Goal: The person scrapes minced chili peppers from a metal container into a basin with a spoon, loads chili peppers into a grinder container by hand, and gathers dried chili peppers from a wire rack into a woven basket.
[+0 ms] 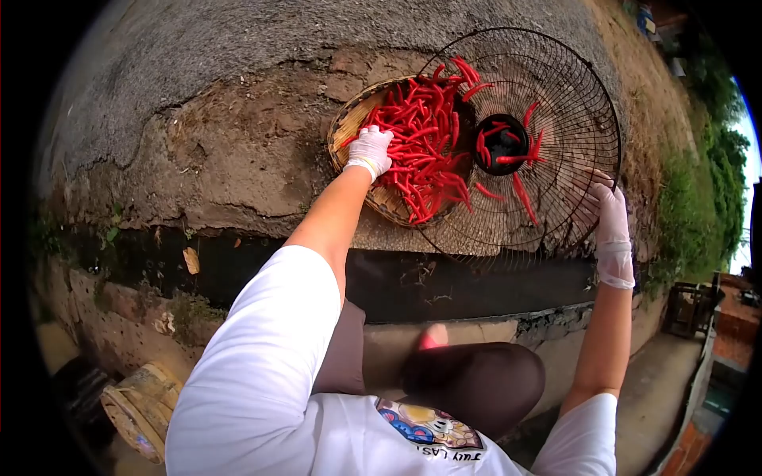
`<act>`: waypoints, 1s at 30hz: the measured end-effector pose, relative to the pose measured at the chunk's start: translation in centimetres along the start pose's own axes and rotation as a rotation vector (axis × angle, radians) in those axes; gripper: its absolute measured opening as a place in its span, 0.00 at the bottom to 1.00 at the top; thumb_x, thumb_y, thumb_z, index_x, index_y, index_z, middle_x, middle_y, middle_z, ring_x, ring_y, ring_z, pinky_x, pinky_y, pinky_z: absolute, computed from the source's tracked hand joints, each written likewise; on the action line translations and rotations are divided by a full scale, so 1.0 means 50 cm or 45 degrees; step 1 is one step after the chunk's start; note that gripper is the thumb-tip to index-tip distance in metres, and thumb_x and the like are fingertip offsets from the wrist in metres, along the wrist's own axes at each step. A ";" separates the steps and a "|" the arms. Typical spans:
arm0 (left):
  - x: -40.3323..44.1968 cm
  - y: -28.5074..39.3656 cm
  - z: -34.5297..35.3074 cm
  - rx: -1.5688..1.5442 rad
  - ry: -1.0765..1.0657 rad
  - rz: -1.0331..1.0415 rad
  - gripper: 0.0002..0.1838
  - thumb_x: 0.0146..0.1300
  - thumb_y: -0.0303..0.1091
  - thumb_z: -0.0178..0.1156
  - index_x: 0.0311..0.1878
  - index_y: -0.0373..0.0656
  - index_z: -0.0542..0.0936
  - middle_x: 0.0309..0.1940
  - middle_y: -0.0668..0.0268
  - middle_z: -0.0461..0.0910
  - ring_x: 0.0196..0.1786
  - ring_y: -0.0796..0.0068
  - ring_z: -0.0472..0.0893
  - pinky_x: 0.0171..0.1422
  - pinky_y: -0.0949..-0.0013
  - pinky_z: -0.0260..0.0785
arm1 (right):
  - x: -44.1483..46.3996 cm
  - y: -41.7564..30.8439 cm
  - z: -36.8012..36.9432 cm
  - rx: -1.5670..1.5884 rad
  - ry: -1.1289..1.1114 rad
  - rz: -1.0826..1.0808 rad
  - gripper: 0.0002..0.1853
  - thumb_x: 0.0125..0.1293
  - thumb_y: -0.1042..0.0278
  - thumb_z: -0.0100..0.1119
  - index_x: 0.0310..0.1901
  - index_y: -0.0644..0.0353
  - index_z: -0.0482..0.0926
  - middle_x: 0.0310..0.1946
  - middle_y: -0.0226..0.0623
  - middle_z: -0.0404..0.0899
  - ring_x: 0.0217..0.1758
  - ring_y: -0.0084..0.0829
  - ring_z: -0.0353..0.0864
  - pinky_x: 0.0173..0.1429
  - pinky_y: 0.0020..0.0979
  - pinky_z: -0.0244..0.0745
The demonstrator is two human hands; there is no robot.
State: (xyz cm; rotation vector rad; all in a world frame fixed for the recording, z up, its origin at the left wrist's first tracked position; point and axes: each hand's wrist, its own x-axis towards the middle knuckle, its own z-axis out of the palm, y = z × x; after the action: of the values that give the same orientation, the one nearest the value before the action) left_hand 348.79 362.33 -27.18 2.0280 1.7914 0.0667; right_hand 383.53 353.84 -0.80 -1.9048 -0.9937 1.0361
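A round woven basket [344, 127] holds a heap of red chili peppers [425, 131]. My left hand [371, 151], in a thin whitish glove, is at the near left side of the heap, its fingers curled down onto the peppers and the fingertips hidden. Overlapping the basket's right side is a round black wire fan guard [575, 103] with a dark disc [508, 136] at its centre. Several loose peppers lie on the wires and disc. My right hand [609, 208], gloved too, grips the guard's right rim, with some fingers visible through the wires.
Below the basket and guard runs a dark ditch [468, 282] with a concrete edge on my side. Rough pavement [262, 36] and bare, cracked soil [238, 151] extend beyond. A worn round wooden object [143, 408] stands at lower left; green plants [686, 210] grow at right.
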 end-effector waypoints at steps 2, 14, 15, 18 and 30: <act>-0.003 -0.019 -0.005 0.050 -0.065 -0.164 0.26 0.54 0.34 0.63 0.58 0.47 0.72 0.58 0.54 0.69 0.63 0.54 0.68 0.62 0.56 0.70 | -0.004 -0.005 0.002 0.014 -0.011 0.005 0.18 0.67 0.69 0.42 0.57 0.58 0.72 0.46 0.39 0.81 0.42 0.32 0.83 0.38 0.30 0.78; 0.059 0.165 -0.060 -0.027 0.151 0.003 0.33 0.52 0.35 0.59 0.65 0.47 0.66 0.66 0.51 0.62 0.71 0.51 0.58 0.70 0.37 0.51 | -0.003 0.007 -0.005 0.061 -0.075 -0.026 0.18 0.67 0.70 0.43 0.57 0.60 0.71 0.47 0.41 0.81 0.42 0.32 0.84 0.35 0.28 0.78; 0.066 0.189 -0.053 -0.052 0.211 0.105 0.34 0.52 0.35 0.59 0.66 0.50 0.66 0.68 0.52 0.60 0.73 0.51 0.56 0.71 0.35 0.47 | -0.005 0.006 -0.004 0.061 -0.077 -0.027 0.18 0.67 0.70 0.43 0.57 0.60 0.71 0.47 0.41 0.81 0.42 0.32 0.84 0.35 0.28 0.78; 0.079 0.232 -0.050 0.146 0.110 0.454 0.37 0.54 0.36 0.57 0.71 0.59 0.62 0.75 0.54 0.49 0.78 0.51 0.44 0.73 0.31 0.39 | -0.008 0.005 -0.001 0.068 -0.080 -0.043 0.18 0.68 0.71 0.43 0.57 0.61 0.71 0.47 0.42 0.81 0.41 0.33 0.85 0.34 0.27 0.78; 0.069 0.098 -0.014 0.430 -0.131 0.336 0.24 0.58 0.36 0.57 0.60 0.54 0.73 0.68 0.60 0.60 0.77 0.52 0.46 0.67 0.28 0.51 | -0.021 0.017 0.005 0.081 -0.022 -0.056 0.17 0.68 0.71 0.43 0.56 0.60 0.71 0.47 0.42 0.81 0.41 0.35 0.85 0.37 0.29 0.80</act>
State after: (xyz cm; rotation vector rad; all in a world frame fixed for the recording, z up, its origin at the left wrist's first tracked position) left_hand 353.72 365.46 -25.68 2.4457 1.5441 -0.2742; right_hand 383.14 352.60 -1.29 -1.8178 -0.9962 1.0485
